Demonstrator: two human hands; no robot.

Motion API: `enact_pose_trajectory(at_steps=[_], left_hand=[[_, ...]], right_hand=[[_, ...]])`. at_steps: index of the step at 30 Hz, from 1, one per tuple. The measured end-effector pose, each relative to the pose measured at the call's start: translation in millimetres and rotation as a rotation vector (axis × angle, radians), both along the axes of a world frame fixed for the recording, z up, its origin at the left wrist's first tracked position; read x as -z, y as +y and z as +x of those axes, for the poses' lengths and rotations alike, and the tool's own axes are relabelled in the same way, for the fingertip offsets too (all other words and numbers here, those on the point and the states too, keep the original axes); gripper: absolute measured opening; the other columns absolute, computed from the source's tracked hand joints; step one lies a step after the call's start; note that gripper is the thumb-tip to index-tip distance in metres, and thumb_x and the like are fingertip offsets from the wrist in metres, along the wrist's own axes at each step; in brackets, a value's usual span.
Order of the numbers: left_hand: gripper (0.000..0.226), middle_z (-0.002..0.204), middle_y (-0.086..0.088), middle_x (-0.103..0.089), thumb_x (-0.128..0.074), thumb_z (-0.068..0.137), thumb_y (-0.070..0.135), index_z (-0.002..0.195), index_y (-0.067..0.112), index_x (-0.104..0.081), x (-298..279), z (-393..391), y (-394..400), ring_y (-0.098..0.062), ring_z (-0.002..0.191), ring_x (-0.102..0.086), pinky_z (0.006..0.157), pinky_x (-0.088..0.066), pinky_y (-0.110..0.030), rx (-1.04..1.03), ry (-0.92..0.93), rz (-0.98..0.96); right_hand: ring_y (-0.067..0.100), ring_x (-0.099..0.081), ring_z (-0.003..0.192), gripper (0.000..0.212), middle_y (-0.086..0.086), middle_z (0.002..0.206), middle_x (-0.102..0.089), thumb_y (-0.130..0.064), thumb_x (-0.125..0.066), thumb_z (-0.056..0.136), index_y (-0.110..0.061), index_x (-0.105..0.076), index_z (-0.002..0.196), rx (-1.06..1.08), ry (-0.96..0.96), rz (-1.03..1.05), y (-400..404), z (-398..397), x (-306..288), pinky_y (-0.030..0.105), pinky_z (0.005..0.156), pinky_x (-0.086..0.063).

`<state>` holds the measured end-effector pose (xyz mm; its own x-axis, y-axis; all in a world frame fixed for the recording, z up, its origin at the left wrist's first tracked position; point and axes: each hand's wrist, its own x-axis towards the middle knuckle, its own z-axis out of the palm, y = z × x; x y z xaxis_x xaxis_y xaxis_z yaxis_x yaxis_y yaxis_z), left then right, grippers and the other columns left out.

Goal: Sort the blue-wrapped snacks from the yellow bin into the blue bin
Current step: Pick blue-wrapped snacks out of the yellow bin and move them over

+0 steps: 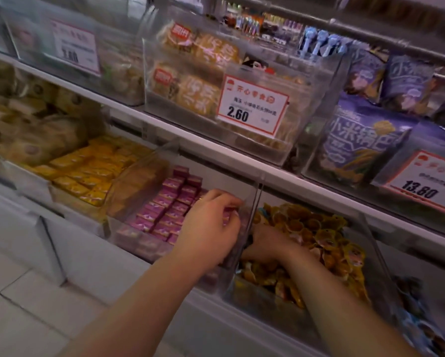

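The yellow bin is a clear tub heaped with small yellow-wrapped snacks. A bit of blue wrapper shows at its far left corner. My right hand is pushed down into the yellow snacks near the tub's left wall, and its fingers are hidden. My left hand sits just left of that clear wall, over the pink boxes, with thumb and fingers curled at the wall's edge. The blue bin, with blue-wrapped snacks, is at the lower right edge and blurred.
Left of the yellow bin stands a tub of pink boxes, then one of yellow boxes. A shelf edge overhangs the bins, carrying tubs of bread packs, purple bags and price cards. White tiled floor lies at lower left.
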<state>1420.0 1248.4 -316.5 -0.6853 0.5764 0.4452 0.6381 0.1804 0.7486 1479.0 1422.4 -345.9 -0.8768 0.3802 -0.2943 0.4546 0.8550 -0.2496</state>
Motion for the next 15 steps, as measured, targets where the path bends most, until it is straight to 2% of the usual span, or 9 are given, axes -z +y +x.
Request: enact_pose_trajectory(at_steps=[2,5,7,9,11,13,15], left_hand=[[0.029,0.116,0.006,-0.060,-0.057,0.089,0.016,0.115,0.020,-0.070,1.3,-0.1,-2.0,-0.012,0.107,-0.059,0.093,-0.050,-0.034,0.013,-0.003,-0.005],[0.029,0.117,0.008,-0.058,-0.056,0.090,0.019,0.117,0.023,-0.068,3.4,-2.0,-5.0,-0.010,0.106,-0.059,0.092,-0.050,-0.035,0.021,-0.011,-0.017],[0.028,0.117,0.010,-0.057,-0.056,0.091,0.020,0.116,0.025,-0.068,5.6,-3.5,-6.6,-0.009,0.103,-0.060,0.091,-0.051,-0.034,0.017,-0.027,-0.020],[0.028,0.116,0.011,-0.057,-0.055,0.091,0.021,0.115,0.027,-0.068,6.6,-4.1,-5.9,-0.008,0.102,-0.060,0.090,-0.052,-0.034,0.010,-0.030,-0.023],[0.030,0.116,0.012,-0.057,-0.054,0.090,0.020,0.115,0.028,-0.068,6.7,-3.7,-3.6,-0.008,0.102,-0.059,0.090,-0.052,-0.034,0.011,-0.024,-0.014],[0.029,0.115,0.012,-0.056,-0.054,0.091,0.021,0.116,0.029,-0.066,7.3,-2.0,-0.1,-0.008,0.102,-0.058,0.090,-0.052,-0.031,0.035,-0.011,-0.021],[0.029,0.115,0.013,-0.055,-0.053,0.092,0.025,0.118,0.031,-0.065,9.7,0.8,2.9,-0.006,0.098,-0.057,0.085,-0.050,-0.027,0.078,0.018,-0.060]], right_hand=[[0.020,-0.064,0.102,0.045,-0.001,0.110,-0.069,-0.055,-0.071,0.074,-0.025,-0.068,0.108,0.026,0.028,0.035,-1.3,2.0,2.9,0.031,0.087,-0.052],[0.017,-0.065,0.098,0.031,0.000,0.106,-0.070,-0.043,-0.071,0.080,-0.023,-0.070,0.104,0.040,0.037,-0.036,1.3,3.8,-2.2,0.033,0.089,-0.053],[0.010,-0.064,0.093,0.020,-0.007,0.100,-0.069,-0.036,-0.071,0.081,-0.026,-0.071,0.098,0.030,0.006,-0.092,4.0,5.7,-9.9,0.029,0.085,-0.054],[0.002,-0.062,0.086,0.007,-0.016,0.090,-0.066,-0.029,-0.069,0.081,-0.034,-0.071,0.086,-0.004,-0.035,-0.117,6.6,10.0,-18.1,0.019,0.074,-0.050],[-0.001,-0.060,0.085,0.020,-0.021,0.087,-0.064,-0.026,-0.065,0.082,-0.044,-0.067,0.075,-0.055,-0.070,-0.122,8.4,14.3,-24.8,0.015,0.071,-0.046],[0.004,-0.061,0.094,0.022,-0.022,0.098,-0.064,-0.028,-0.062,0.087,-0.049,-0.067,0.088,-0.087,-0.080,-0.099,8.8,17.2,-26.3,0.020,0.081,-0.049],[0.012,-0.059,0.110,0.027,-0.014,0.120,-0.063,-0.036,-0.056,0.092,-0.046,-0.063,0.116,-0.094,-0.104,-0.022,9.4,17.6,-20.6,0.028,0.095,-0.048]])
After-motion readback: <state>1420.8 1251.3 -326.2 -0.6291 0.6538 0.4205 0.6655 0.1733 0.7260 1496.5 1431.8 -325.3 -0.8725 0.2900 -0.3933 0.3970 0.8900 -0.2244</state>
